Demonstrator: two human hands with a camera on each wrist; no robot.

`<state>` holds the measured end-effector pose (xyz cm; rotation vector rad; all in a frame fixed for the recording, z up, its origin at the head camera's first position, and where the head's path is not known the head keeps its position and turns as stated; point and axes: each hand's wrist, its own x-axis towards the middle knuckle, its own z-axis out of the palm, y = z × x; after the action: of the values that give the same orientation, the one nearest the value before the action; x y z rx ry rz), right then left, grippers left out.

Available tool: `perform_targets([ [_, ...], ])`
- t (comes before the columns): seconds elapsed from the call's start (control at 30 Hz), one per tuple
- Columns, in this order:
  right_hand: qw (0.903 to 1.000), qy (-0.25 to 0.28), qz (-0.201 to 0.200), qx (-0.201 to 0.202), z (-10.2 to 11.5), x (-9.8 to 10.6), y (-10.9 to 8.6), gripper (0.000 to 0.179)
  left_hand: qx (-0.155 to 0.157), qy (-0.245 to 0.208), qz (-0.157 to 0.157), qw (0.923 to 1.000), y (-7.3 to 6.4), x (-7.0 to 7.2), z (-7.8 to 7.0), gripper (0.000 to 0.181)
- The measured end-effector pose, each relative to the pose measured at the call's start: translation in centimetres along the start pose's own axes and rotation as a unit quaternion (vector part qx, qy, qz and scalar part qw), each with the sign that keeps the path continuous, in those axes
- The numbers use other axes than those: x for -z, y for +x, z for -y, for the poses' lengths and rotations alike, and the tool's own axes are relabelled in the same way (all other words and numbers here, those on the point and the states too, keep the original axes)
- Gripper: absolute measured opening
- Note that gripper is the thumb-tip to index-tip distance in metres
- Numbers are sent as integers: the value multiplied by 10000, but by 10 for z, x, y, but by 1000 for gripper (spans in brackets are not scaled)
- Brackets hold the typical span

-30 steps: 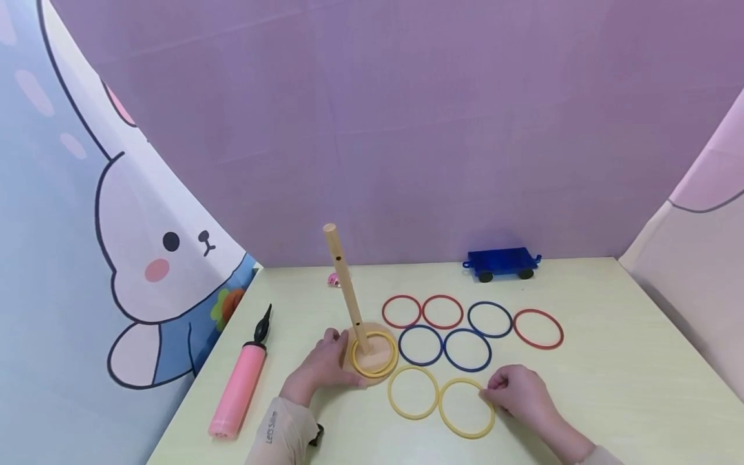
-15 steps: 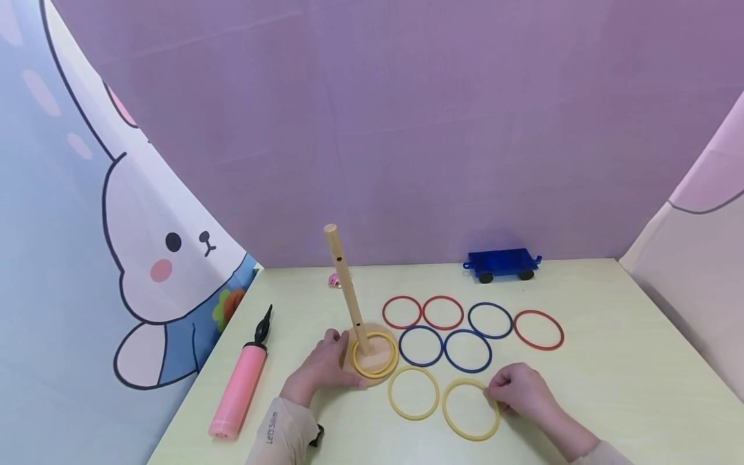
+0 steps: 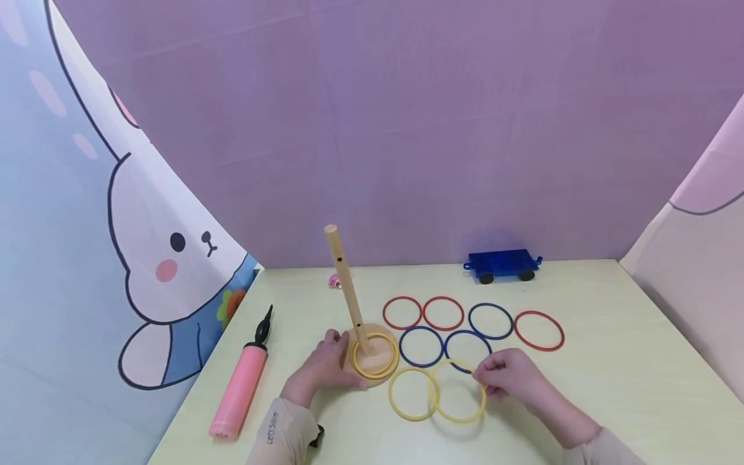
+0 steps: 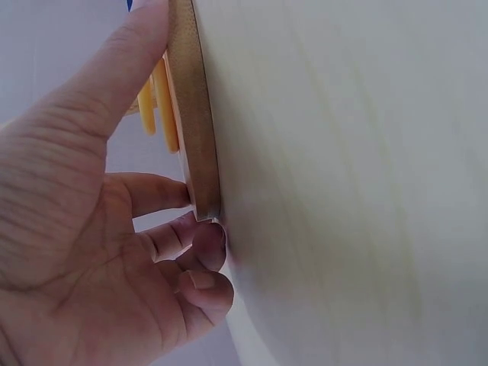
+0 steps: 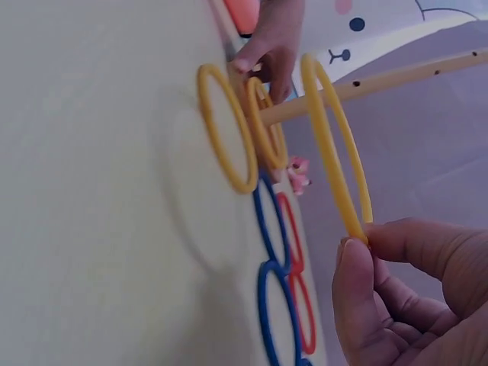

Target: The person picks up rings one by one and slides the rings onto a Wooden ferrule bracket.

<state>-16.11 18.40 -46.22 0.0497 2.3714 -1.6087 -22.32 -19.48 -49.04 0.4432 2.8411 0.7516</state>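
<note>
A wooden ring-toss stand (image 3: pixel 347 284) stands upright, with two yellow rings lying around its post on the round base (image 4: pixel 197 137). My left hand (image 3: pixel 325 365) grips this base at its left edge, thumb on top and fingers at the rim. Raised off the table, a yellow ring (image 5: pixel 332 168) is pinched at its right side between the thumb and forefinger of my right hand (image 3: pixel 514 381). In the head view it partly overlaps another yellow ring (image 3: pixel 411 420), which lies flat on the table right of the stand.
Behind the yellow rings lie several blue rings (image 3: pixel 421 365) and red rings (image 3: pixel 538 349). A blue toy wagon (image 3: pixel 502 263) stands at the back right. On the left lies a pink hand pump (image 3: pixel 238 391); a small pink object (image 3: pixel 334 280) is behind the post.
My right hand first slid the yellow ring slightly right along the table, then lifted it and moved it left. The left hand and the stand have kept their place.
</note>
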Motion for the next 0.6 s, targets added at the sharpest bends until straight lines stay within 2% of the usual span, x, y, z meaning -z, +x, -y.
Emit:
perform_targets([
  [0.33,9969,427,297,592,42,-1,3,17,-19,-20,27,10000,0,-1,2,118],
  [0.6,9972,272,125,685,70,-4,7,16,-49,-27,-7,10000,0,-1,2,119],
])
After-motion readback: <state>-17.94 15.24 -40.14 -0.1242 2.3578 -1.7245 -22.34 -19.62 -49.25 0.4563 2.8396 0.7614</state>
